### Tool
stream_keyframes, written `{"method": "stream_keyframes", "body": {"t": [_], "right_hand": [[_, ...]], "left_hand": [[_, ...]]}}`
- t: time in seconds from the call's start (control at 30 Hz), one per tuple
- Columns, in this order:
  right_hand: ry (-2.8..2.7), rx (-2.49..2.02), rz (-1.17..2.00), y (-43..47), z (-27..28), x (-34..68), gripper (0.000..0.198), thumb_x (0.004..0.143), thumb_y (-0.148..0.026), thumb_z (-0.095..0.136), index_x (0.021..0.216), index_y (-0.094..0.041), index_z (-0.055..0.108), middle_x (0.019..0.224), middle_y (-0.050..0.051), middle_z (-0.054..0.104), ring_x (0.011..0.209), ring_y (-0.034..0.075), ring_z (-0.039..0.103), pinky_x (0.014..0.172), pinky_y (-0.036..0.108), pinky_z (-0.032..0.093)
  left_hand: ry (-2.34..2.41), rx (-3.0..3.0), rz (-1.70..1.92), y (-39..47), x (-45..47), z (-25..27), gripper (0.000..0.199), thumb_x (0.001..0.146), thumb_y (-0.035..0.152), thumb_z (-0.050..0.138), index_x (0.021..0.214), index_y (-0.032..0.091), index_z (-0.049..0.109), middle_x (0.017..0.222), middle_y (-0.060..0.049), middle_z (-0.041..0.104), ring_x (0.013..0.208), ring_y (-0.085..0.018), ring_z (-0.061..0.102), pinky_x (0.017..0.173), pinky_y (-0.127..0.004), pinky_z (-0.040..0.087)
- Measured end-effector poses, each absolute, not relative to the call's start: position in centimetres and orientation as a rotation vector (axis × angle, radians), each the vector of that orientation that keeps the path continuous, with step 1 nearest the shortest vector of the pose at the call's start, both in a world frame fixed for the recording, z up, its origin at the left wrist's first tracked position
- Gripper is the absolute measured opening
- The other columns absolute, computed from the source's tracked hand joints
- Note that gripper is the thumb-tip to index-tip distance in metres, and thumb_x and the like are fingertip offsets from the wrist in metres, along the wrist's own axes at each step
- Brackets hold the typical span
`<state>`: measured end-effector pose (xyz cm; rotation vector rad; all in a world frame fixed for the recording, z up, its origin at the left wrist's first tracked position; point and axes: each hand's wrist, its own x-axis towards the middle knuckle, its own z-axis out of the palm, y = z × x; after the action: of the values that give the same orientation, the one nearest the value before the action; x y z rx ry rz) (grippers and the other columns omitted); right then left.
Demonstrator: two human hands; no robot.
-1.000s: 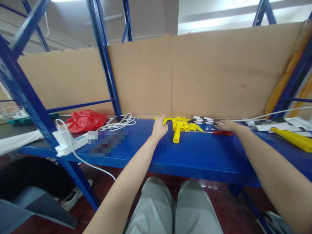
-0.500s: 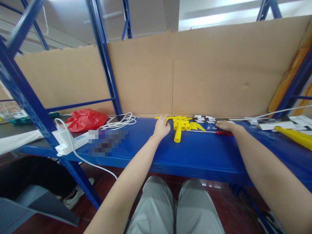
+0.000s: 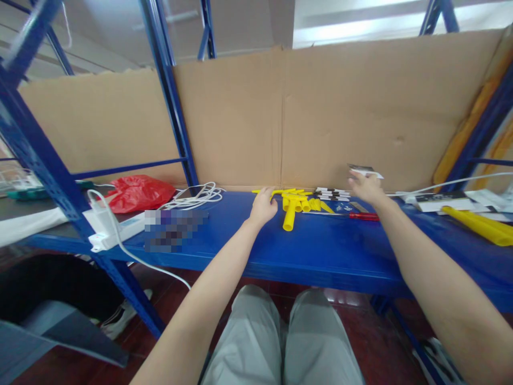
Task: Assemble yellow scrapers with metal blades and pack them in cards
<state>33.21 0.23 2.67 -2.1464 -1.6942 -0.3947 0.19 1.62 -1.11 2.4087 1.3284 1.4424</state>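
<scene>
My left hand (image 3: 263, 207) rests at the left end of a row of yellow plastic parts, fingers curled over a thin yellow plastic piece (image 3: 256, 191) that sticks out past them. A yellow T-shaped handle (image 3: 289, 216) lies just right of it, among shorter yellow tubes (image 3: 305, 205). Raised above the shelf at the back, my right hand (image 3: 366, 187) pinches a flat dark-and-white card (image 3: 365, 170). Below that hand lies a screwdriver with a red handle (image 3: 364, 216). Black-and-white strips (image 3: 331, 194) and small clear bits (image 3: 342, 207) lie to its left.
A cardboard panel (image 3: 340, 107) backs the blue shelf (image 3: 320, 251). On the left are a red plastic bag (image 3: 140, 192), a coiled white cable (image 3: 200, 195) and a power strip (image 3: 116, 232). Yellow tubes (image 3: 476, 224) and flat boxes (image 3: 443, 201) lie right. Another person's leg (image 3: 60, 289) shows lower left.
My right hand has risen off the shelf beside the red-handled screwdriver and now holds the flat card up. My left hand stays by the yellow parts.
</scene>
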Motion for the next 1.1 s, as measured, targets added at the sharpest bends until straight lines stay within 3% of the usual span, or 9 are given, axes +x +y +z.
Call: {"method": "stream_keyframes", "body": {"t": [0.17,0.43,0.7,0.83,0.97,1.1], "right_hand": [[-1.771,-1.715,-0.499,-2.0,3.3,26.1,0.061,0.09,-0.041,0.042,0.148,-0.023,0.036,0.143,0.02,0.033,0.129,0.041,0.036,0.1,0.059,0.036],[-2.011,-1.322,-0.517,-3.9,-1.0,19.7,0.058,0.086,-0.022,0.048,0.143,-0.028,0.045,0.14,0.015,0.038,0.126,0.035,0.044,0.1,0.055,0.042],[-2.244,-1.208,-0.489,-5.0,-1.7,18.0,0.062,0.086,-0.015,0.046,0.145,-0.033,0.041,0.148,0.013,0.036,0.129,0.033,0.044,0.1,0.056,0.043],[-2.344,-1.197,-0.419,-5.6,-1.1,18.3,0.054,0.089,-0.015,0.043,0.139,-0.031,0.049,0.142,0.01,0.047,0.12,0.027,0.055,0.097,0.047,0.048],[-2.262,-1.373,-0.351,-5.7,-0.4,18.6,0.04,0.09,-0.015,0.04,0.12,-0.024,0.065,0.123,0.008,0.066,0.11,0.026,0.062,0.093,0.043,0.05],[-1.987,-1.573,-0.321,-5.2,0.0,19.3,0.033,0.09,-0.021,0.043,0.114,-0.019,0.066,0.109,0.011,0.071,0.098,0.028,0.067,0.084,0.041,0.052]], "left_hand": [[1.249,2.283,1.435,1.3,0.5,-0.6,0.037,0.081,0.015,0.062,0.117,0.016,0.066,0.117,-0.01,0.067,0.106,-0.02,0.063,0.097,-0.033,0.047],[0.769,1.872,1.103,-0.3,0.9,0.3,0.034,0.089,0.029,0.058,0.12,0.017,0.066,0.118,-0.011,0.068,0.1,-0.02,0.065,0.076,-0.028,0.054],[0.796,1.696,1.183,0.3,0.9,0.2,0.019,0.087,0.029,0.059,0.091,0.015,0.071,0.096,-0.008,0.072,0.09,-0.017,0.067,0.078,-0.029,0.054],[0.891,1.594,1.317,1.1,0.7,0.3,0.014,0.083,0.022,0.059,0.076,0.014,0.067,0.08,-0.004,0.07,0.079,-0.014,0.065,0.076,-0.027,0.053],[0.954,1.474,1.422,1.3,0.7,0.4,0.017,0.079,0.014,0.059,0.062,0.015,0.06,0.064,0.0,0.062,0.065,-0.012,0.06,0.066,-0.023,0.051],[0.93,1.337,1.465,1.0,0.8,0.6,0.024,0.079,0.007,0.057,0.057,0.015,0.055,0.058,0.001,0.058,0.058,-0.011,0.055,0.058,-0.02,0.049]]}}
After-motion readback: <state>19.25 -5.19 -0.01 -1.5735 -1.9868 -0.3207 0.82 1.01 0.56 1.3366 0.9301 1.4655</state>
